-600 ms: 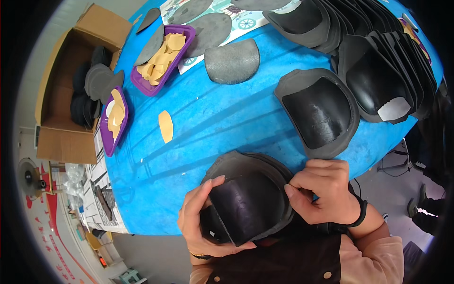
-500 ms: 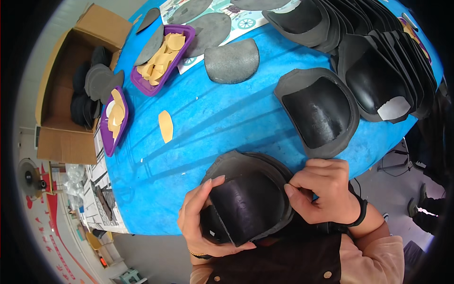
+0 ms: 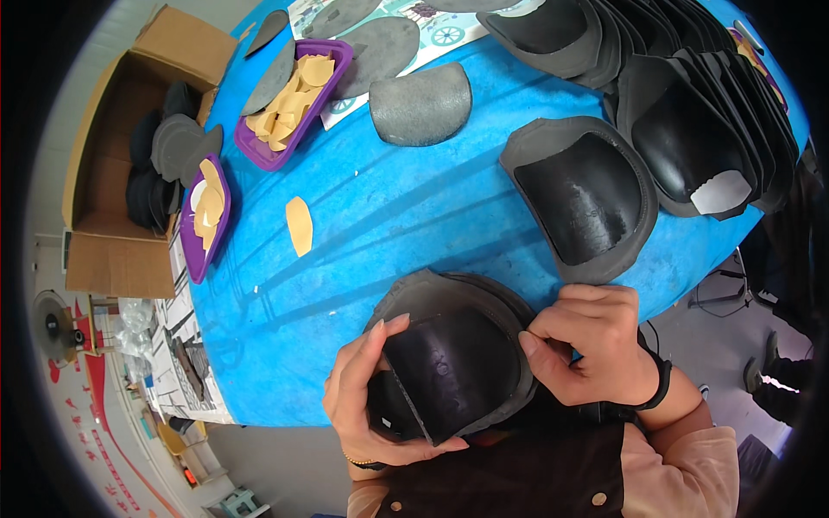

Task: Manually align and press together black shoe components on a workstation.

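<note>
Close to my body, at the table's near edge, a black moulded pad (image 3: 462,371) with a dark grey foam rim is tilted between my hands. My left hand (image 3: 358,397) grips its left end, thumb at the lower edge and fingers over the upper side. A straight ridge crosses the glossy shell beside those fingers. On the other side, my right hand (image 3: 591,345) is curled in a pinch at the rim, with the thumb against it; the fingertips are partly hidden. Just beyond the right hand lies a similar black pad (image 3: 583,198) on the blue table cover.
Stacks of similar pads (image 3: 691,138) fill the far right. A grey curved piece (image 3: 421,104) lies at the back, near purple trays (image 3: 332,82) of tan pieces. One tan piece (image 3: 300,226) lies alone. An open cardboard box (image 3: 121,263) with dark pads stands at the left.
The view has shifted slightly, so the things on the table sit a little higher in it. Both hands keep nearly the same hold on the pad.
</note>
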Demonstrator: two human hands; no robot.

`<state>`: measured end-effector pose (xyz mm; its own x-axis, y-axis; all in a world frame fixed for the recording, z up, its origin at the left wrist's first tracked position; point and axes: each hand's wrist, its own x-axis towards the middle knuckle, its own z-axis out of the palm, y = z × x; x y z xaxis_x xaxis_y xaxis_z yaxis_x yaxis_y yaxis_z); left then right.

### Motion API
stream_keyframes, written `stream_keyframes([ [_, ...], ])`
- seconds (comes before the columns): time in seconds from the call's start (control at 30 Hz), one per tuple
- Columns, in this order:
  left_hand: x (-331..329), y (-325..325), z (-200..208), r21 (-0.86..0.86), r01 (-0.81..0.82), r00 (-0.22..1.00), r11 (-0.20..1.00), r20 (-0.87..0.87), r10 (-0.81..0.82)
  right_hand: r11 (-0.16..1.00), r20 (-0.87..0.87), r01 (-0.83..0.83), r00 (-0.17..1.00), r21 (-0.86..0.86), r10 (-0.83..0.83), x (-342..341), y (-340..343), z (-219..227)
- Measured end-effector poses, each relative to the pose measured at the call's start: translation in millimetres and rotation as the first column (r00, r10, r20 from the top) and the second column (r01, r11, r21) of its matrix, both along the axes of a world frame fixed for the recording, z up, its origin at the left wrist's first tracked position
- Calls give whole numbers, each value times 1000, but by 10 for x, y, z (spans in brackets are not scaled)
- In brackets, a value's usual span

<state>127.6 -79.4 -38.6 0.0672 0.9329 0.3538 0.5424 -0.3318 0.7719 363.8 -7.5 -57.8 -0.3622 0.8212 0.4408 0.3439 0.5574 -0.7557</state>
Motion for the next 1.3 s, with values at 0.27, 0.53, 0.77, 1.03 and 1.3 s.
stream_keyframes([
  [0.27,-19,42,-8,45,27,997,999,-70,-24,1000,13,-8,1000,9,8,-5,5,0],
  [0.53,15,97,75,51,51,982,997,-184,-41,1000,28,3,1000,23,-3,-15,7,-4],
  [0.77,46,117,101,19,42,990,999,-135,-39,999,62,-4,998,34,1,-23,19,4],
  [1.03,7,88,115,2,79,993,997,-87,-78,999,-5,36,999,29,-36,-25,-37,12],
  [1.3,-64,36,47,11,93,995,996,-31,-93,902,69,-38,998,430,10,-92,-211,36],
])
